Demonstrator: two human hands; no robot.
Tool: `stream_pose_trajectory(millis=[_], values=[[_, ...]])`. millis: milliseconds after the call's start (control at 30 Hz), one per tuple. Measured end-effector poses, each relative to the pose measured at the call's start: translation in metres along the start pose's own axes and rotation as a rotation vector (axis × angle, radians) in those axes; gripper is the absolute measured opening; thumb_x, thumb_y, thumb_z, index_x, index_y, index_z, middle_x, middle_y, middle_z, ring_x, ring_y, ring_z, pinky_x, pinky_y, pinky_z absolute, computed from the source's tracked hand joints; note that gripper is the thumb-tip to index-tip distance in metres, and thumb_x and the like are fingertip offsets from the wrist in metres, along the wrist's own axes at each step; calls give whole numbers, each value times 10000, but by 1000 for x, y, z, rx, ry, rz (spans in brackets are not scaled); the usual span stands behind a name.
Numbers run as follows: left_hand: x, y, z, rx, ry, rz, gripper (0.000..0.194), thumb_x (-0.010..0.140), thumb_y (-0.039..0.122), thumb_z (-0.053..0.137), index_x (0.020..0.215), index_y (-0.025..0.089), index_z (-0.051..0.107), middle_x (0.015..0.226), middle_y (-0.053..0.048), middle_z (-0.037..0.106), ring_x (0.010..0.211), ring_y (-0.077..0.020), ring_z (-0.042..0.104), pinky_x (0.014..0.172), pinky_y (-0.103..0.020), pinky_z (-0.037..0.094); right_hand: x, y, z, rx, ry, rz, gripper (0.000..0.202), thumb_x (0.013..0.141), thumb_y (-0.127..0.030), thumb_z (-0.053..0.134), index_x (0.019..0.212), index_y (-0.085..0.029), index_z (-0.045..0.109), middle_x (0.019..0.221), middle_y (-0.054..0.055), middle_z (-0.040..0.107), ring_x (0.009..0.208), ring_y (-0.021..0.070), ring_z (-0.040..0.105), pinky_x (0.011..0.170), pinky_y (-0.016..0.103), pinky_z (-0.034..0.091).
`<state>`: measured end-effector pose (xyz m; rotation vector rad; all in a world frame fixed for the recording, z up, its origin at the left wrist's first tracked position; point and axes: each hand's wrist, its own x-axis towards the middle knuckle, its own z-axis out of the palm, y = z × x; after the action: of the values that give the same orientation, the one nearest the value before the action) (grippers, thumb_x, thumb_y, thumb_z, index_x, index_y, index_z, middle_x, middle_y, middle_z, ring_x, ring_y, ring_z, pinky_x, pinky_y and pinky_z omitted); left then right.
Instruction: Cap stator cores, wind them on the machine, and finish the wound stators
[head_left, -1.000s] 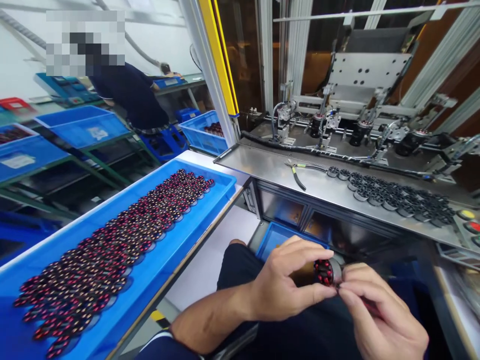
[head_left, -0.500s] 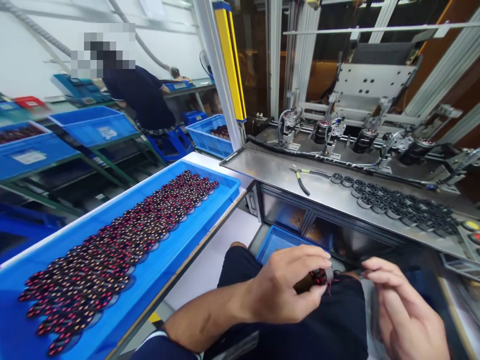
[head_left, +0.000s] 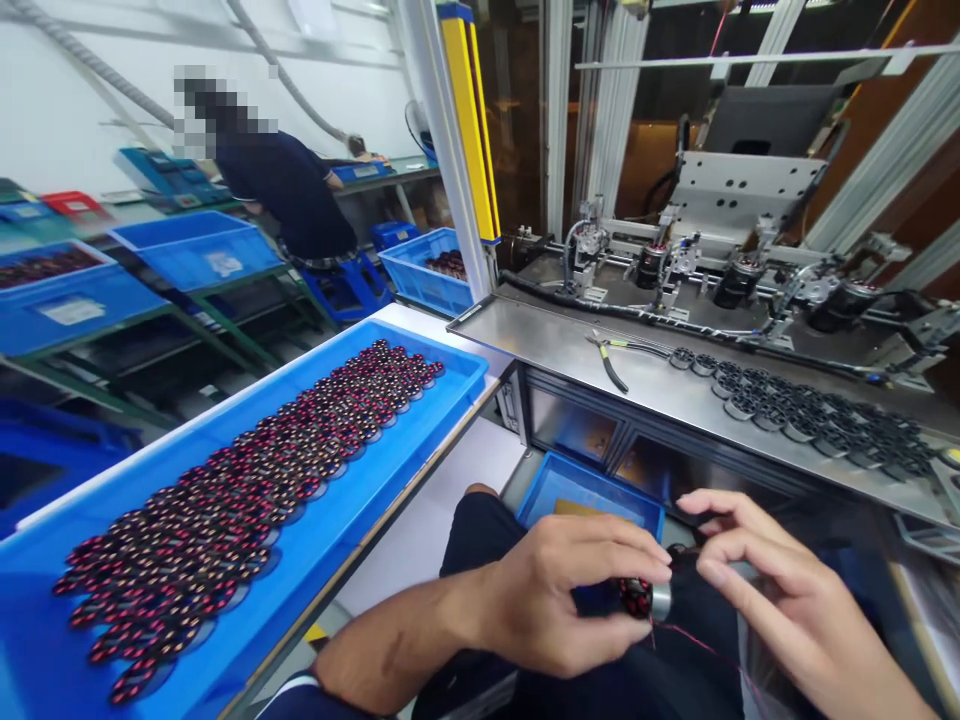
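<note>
My left hand is closed around a wound motor stator, black with red wire and a grey metal ring on its right side. Fingers cover much of it. A thin red wire trails from the stator down to the right, over my lap. Just right of the stator is my right hand, fingers curved and apart, with nothing visible in its grasp. Between the two hands shows a small dark thing, too hidden to name.
Left, a blue tray bears many wound stators. On the metal bench lie cutters and many dark rings. A machine stands behind. A blue bin sits beyond my knees. A co-worker sits far left.
My right hand has moved left, close to my left hand. The stator in my left hand has turned and lowered slightly, and the trailing red wire shows more clearly. The view has shifted a little.
</note>
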<state>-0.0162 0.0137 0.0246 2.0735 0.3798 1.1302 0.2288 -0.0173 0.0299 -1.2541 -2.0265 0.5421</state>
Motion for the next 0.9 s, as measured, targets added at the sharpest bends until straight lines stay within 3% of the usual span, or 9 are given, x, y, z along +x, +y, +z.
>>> stream_pose_trajectory(millis=[100, 167, 333, 467, 567, 633, 733, 800, 900], values=[[-3, -3, 2, 92, 80, -11, 309, 767, 100, 683, 1077, 111, 686, 1063, -194, 749, 971, -238, 740, 869, -302, 611, -1, -8, 2, -188, 204, -131, 164, 883, -420, 656, 913, -259, 665, 1237, 127, 615, 1104, 322, 607, 879, 454, 504], [-5, -4, 5, 150, 107, -12, 312, 769, 85, 679, 1080, 96, 683, 1073, -203, 745, 995, -246, 732, 891, -309, 605, -2, -22, 11, -241, 229, -225, 273, 815, -485, 721, 935, -248, 657, 1291, 161, 586, 1189, 379, 550, 958, 535, 469], [-9, -5, -1, 71, 131, -27, 368, 753, 46, 669, 1117, 100, 679, 1121, -208, 730, 1039, -251, 720, 927, -330, 591, 2, -41, 34, -233, 135, -326, 161, 837, -161, 655, 975, -243, 669, 1301, 147, 592, 1254, 343, 530, 1003, 529, 482], [-21, -9, -16, -166, 180, -135, 388, 706, 102, 770, 1089, 139, 720, 1069, -166, 756, 977, -250, 733, 872, -328, 597, 20, -30, 16, -161, -77, -345, 146, 865, -169, 612, 927, -262, 705, 1256, 120, 625, 1207, 304, 581, 932, 435, 546], [-31, -17, -21, -440, 287, -307, 391, 680, 125, 814, 1063, 146, 737, 1092, -153, 740, 950, -229, 724, 775, -273, 593, 64, -7, 3, -192, -177, -262, 159, 921, -302, 574, 832, -257, 699, 1262, 104, 632, 1113, 259, 643, 860, 363, 568], [-36, -22, -22, -576, 381, -436, 385, 689, 133, 821, 1063, 141, 731, 1096, -140, 730, 920, -195, 717, 770, -246, 574, 109, 16, 7, -320, -28, -165, 253, 922, -457, 561, 850, -251, 688, 1229, 104, 649, 1114, 265, 639, 942, 399, 532], [-38, -27, -22, -680, 503, -567, 406, 714, 163, 825, 1100, 129, 705, 965, -101, 744, 834, -144, 699, 775, -231, 547, 179, 59, 32, -459, 93, -48, 437, 900, -499, 570, 1169, -163, 643, 1295, 195, 599, 1243, 319, 547, 1080, 478, 418], [-39, -27, -24, -731, 562, -597, 440, 708, 189, 840, 1117, 122, 693, 888, -81, 740, 808, -137, 684, 779, -240, 542, 211, 85, 54, -538, 49, 21, 610, 865, -516, 615, 1310, -101, 570, 1398, 251, 515, 1327, 374, 463, 1105, 526, 368], [-44, -26, -29, -740, 632, -582, 415, 718, 246, 845, 1091, 125, 710, 876, -70, 726, 792, -127, 662, 763, -244, 550, 232, 109, 75, -636, -49, 105, 736, 860, -594, 583, 1399, -99, 505, 1445, 302, 442, 1338, 486, 400, 1042, 690, 316]])
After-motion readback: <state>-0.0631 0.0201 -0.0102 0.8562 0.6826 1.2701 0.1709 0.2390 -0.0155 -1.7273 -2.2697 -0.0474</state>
